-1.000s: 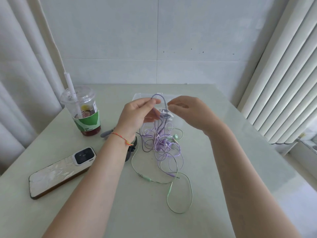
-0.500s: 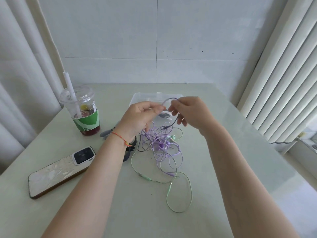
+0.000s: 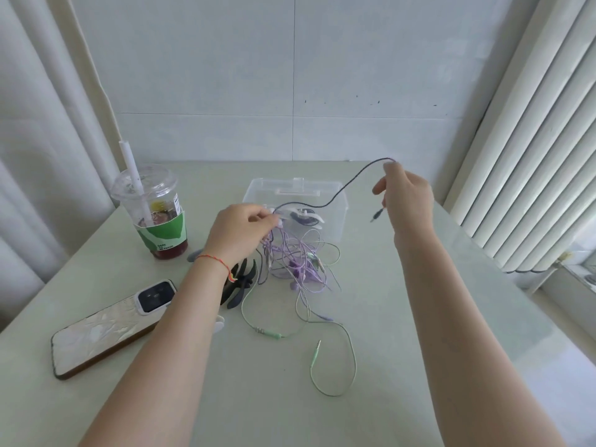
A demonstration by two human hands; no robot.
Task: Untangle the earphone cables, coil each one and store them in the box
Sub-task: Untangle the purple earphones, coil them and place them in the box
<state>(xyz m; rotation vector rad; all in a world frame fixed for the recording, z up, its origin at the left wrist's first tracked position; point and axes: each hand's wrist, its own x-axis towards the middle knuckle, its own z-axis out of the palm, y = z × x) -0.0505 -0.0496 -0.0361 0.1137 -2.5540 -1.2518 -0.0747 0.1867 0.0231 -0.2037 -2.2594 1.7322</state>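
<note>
On the pale worktop, the right hand pinches the dark cable; the left hand grips the tangle. Nothing coiled yet; the box behind the fingers awaits.

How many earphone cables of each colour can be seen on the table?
Dark cable: 1
Purple cable: 1, as far as the tangle lets me tell
Green cable: 1
Total: 3
</note>
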